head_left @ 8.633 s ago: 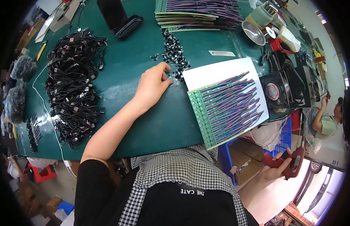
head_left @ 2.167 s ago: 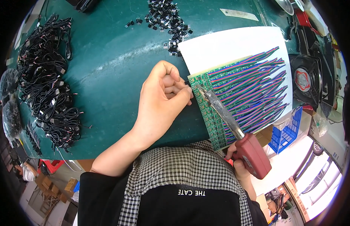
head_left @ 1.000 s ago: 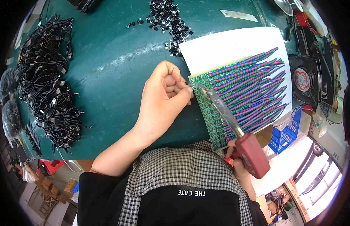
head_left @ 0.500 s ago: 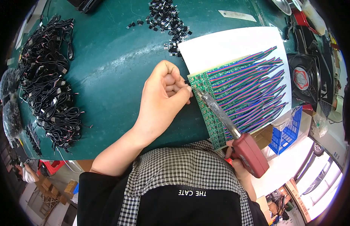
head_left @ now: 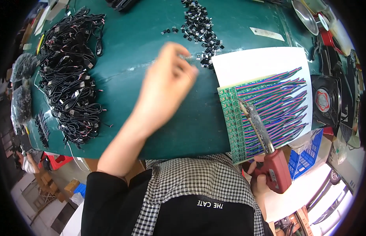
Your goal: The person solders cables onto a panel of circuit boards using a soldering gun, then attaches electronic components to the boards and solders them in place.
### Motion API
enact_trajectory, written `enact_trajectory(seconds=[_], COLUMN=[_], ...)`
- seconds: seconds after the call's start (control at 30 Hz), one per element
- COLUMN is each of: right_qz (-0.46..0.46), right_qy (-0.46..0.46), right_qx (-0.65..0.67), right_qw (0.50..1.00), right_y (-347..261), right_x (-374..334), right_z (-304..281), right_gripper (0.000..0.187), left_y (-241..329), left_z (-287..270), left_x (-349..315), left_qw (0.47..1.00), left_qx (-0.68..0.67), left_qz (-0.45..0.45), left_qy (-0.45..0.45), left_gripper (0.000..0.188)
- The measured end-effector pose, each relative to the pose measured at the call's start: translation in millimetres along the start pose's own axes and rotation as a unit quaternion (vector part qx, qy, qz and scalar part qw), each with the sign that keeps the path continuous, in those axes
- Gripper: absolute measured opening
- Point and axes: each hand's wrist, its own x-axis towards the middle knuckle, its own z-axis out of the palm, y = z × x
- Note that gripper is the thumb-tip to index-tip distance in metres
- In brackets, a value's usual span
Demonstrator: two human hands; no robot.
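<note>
My left hand hangs over the green mat, left of the circuit board panel and just below a pile of small black pin connectors. Motion smears its fingers, so I cannot see whether anything is between them. My right hand is wrapped round the handle of a red soldering gun. The gun's long metal barrel slants up and left, with its tip over the green circuit board panel near where the wires begin. Rows of blue, red, green and black wires run right from the panel.
A white sheet lies under the panel. Bundled black cables cover the mat's left side. A black fan stands at the right, above a blue crate. A flat metal strip lies at the far right.
My left hand has pulled back from the panel's left edge, up and left toward the connectors. The soldering tip has left that edge and moved right. The whole view has shifted.
</note>
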Motion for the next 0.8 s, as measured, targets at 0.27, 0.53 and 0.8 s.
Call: enact_trajectory(seconds=[0.27, 0.53, 0.8], right_qz=[0.022, -0.052, -0.056], right_qy=[-0.038, -0.069, -0.17], right_qx=[0.03, 0.066, 0.041], right_qw=[0.999, 0.994, 0.983], right_y=[9.0, 16.5, 28.8], right_x=[-12.8, 2.3, 88.3], right_z=[-16.7, -15.4, 36.6], right_gripper=[0.072, 0.063, 0.068], left_y=[-28.3, -22.2, -0.9], left_z=[-41.3, -37.3, -44.9], left_x=[68.8, 69.3, 70.8], left_qw=[0.952, 0.877, 0.862], left_qx=[0.274, 0.428, 0.493], left_qz=[0.069, 0.194, 0.117], left_qy=[0.12, 0.098, 0.003], left_gripper=[0.015, 0.011, 0.011])
